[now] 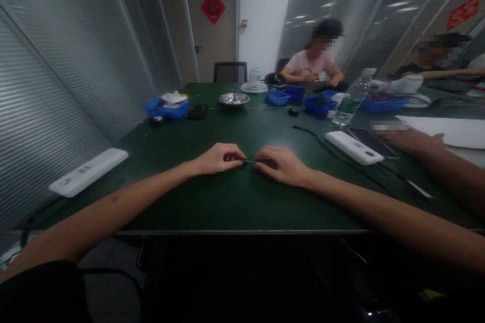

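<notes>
My left hand (217, 159) rests low over the green table (223, 202), its thumb and fingers pinched on a small dark piece (244, 162). Facing it, my right hand (282, 164) is closed around a thin tool with a slim metal shaft (250, 161). The shaft points left and reaches the dark piece; whether its tip is inside or only touching, I cannot tell. My right fingers hide the tool's handle, so its exact kind does not show.
A metal bowl (234, 100), blue trays (165, 107) and a black case (197, 111) stand farther back. White devices (354, 147) (89, 172) lie at both sides. A water bottle (352, 98) stands right, near a co-worker's hand (411, 139). Another person (312, 63) sits across.
</notes>
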The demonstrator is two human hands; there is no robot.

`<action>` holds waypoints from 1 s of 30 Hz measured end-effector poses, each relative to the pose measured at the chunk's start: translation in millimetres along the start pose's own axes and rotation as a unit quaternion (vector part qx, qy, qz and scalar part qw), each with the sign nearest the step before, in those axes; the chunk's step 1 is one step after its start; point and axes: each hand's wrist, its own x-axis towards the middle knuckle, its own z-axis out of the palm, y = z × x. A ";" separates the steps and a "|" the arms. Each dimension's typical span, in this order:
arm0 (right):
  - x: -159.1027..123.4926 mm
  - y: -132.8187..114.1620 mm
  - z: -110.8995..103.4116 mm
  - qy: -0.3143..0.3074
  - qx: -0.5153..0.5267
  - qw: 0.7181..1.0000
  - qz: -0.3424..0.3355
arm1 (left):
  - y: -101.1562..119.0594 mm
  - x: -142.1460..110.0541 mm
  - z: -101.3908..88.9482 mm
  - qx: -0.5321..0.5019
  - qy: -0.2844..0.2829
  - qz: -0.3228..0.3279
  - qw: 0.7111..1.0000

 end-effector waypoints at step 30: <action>5.6 -1.6 -5.0 0.035 0.010 0.987 0.157 | -84.2 -9.5 -42.9 0.173 0.108 -0.071 0.976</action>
